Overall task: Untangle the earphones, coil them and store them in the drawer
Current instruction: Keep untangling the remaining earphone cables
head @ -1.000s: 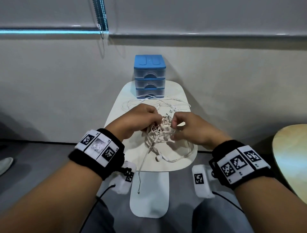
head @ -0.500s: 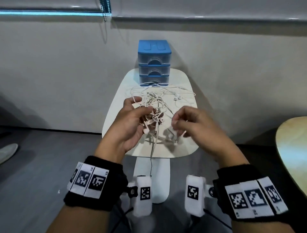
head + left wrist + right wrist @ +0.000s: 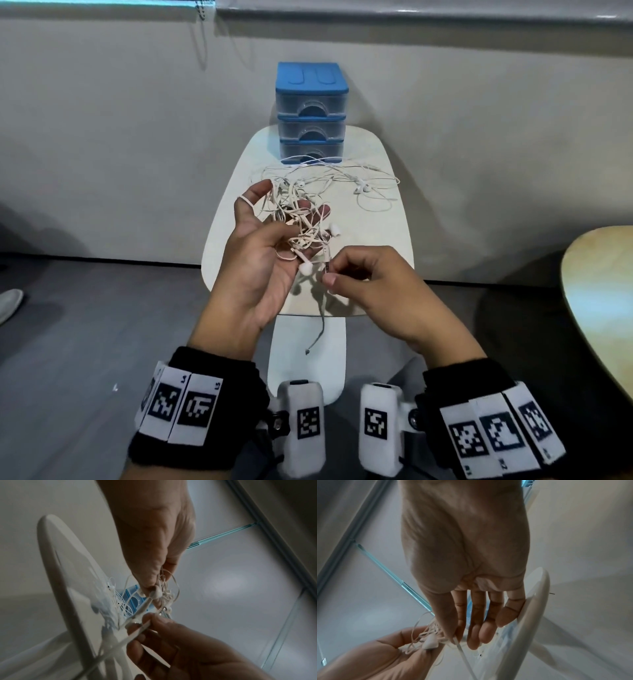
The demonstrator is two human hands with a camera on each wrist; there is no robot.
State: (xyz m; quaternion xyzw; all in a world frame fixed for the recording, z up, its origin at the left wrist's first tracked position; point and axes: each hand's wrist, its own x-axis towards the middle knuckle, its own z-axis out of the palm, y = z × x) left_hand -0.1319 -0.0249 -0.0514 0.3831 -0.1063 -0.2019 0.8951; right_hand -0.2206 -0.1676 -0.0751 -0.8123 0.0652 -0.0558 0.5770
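L hand [image 3: 260, 253] cups earphones [image 3: 301, 226] tangle; R hand [image 3: 370, 281] fingers pinch cable (hangs vertical, plug down).

1. A white bench [image 3: 233, 219] with rounded corners stands against a pale grey wall [image 3: 102, 120].
2. A second, wood-toned round tabletop [image 3: 603, 301] shows at the right edge.
3. The floor [image 3: 68, 342] is dark grey.
4. A white shoe [image 3: 8, 305] lies at the far left edge.
5. A bead cord [image 3: 202, 20] hangs from a blind at the top.
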